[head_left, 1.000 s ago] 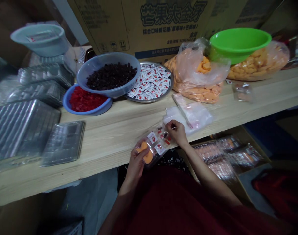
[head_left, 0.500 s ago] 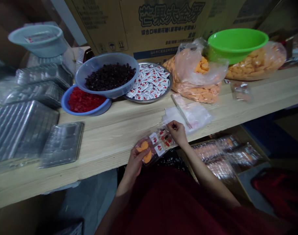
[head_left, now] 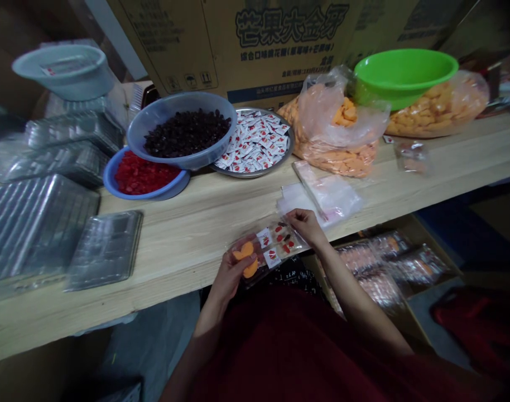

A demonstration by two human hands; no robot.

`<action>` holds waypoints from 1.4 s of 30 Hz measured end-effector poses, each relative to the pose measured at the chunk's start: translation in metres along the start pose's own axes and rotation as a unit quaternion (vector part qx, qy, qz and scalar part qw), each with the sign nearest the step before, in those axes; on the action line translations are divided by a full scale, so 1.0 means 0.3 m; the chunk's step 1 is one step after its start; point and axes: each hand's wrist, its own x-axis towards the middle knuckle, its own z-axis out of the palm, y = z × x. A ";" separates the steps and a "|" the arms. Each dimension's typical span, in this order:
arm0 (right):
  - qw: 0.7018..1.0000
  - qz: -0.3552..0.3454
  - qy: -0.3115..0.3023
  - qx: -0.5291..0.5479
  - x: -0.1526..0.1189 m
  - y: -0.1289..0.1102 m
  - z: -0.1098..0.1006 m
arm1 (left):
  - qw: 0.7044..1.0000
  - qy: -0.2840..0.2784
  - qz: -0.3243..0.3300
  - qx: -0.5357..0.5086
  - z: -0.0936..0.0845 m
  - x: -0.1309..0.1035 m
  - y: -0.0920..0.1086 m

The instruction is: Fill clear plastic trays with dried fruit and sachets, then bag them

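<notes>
A clear plastic candy tray [head_left: 263, 251] is held at the table's front edge. It has orange pieces at its left, white printed sachets in the middle, and red and dark pieces at its right. My left hand [head_left: 233, 269] is closed on the tray's left end, thumb over the orange pieces. Thin clear film shows around the tray, like a bag. At the right end, the fingers of my right hand [head_left: 304, 224] are pinched together on the film's edge. A stack of clear plastic bags [head_left: 328, 195] lies just beyond my right hand.
Behind are a bowl of dark pieces [head_left: 133, 134], a blue bowl of red pieces [head_left: 154, 194], a metal dish of sachets [head_left: 255, 174], bags of orange pieces [head_left: 338, 153] and a green bowl [head_left: 405, 72]. Empty trays [head_left: 33, 223] stand left. Below right, a carton holds filled packs [head_left: 376, 268].
My right hand has shifted slightly right and down, with the film's edge still pinched. My left hand and the tray have stayed almost in place.
</notes>
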 end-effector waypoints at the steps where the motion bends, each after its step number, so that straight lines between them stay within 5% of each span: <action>1: 1.000 0.000 -0.001 0.001 -0.002 -0.002 0.000 | 1.000 -0.003 0.002 0.001 -0.002 0.002 0.002; 11: 0.997 -0.050 0.039 -0.042 -0.033 -0.014 0.025 | 0.999 0.029 -0.018 -0.024 -0.015 0.029 -0.012; 18: 0.946 -0.239 0.021 -0.218 -0.118 -0.040 0.103 | 0.995 0.052 -0.026 -0.085 0.065 0.033 -0.066; 26: 0.915 -0.257 0.003 -0.311 -0.284 -0.040 0.125 | 0.993 0.064 0.026 -0.098 0.149 0.074 -0.144; 30: 0.918 -0.212 0.008 -0.334 -0.333 -0.049 0.080 | 0.990 0.055 0.029 -0.129 0.105 0.034 -0.103; 33: 0.926 -0.209 0.008 -0.315 -0.324 -0.046 0.082 | 0.998 0.017 -0.022 -0.055 0.036 -0.011 -0.065; 37: 0.929 -0.237 -0.024 -0.284 -0.291 -0.043 0.150 | 0.996 -0.020 -0.063 0.053 -0.021 -0.012 -0.042; 42: 0.928 -0.276 -0.077 -0.240 -0.266 -0.082 0.241 | 0.999 -0.004 -0.021 0.029 -0.017 0.057 -0.018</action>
